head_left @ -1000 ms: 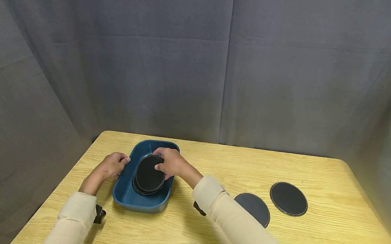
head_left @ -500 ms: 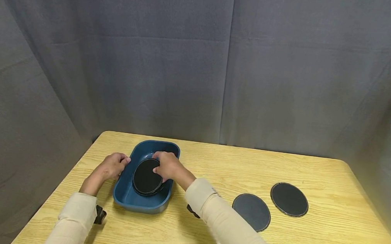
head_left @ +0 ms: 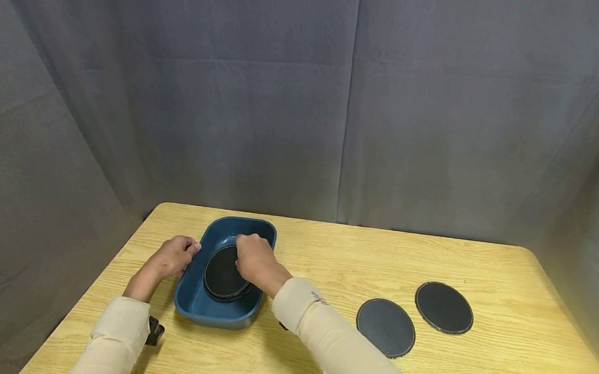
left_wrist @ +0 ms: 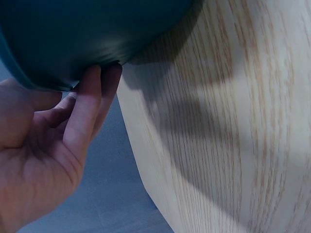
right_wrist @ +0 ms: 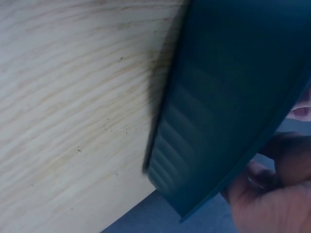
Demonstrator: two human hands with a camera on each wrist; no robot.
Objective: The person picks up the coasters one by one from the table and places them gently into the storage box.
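In the blue tub (head_left: 190, 296) my right hand (head_left: 251, 261) pinches a black mat (head_left: 222, 275); my left hand (head_left: 173, 256) grips the rim. Letting go crooked could leave the mat propped against the wall.

Wooden table (head_left: 476, 369) before grey curtain (head_left: 350, 96); small black object (head_left: 155, 331), perhaps clip, near left edge.

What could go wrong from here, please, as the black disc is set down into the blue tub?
The top black disc lies a little off the one beneath, so the stack may settle crooked. The right hand reaches over the blue tub rim and could nudge it; only the left hand steadies it. The right sleeve passes near the loose disc and might drag it.
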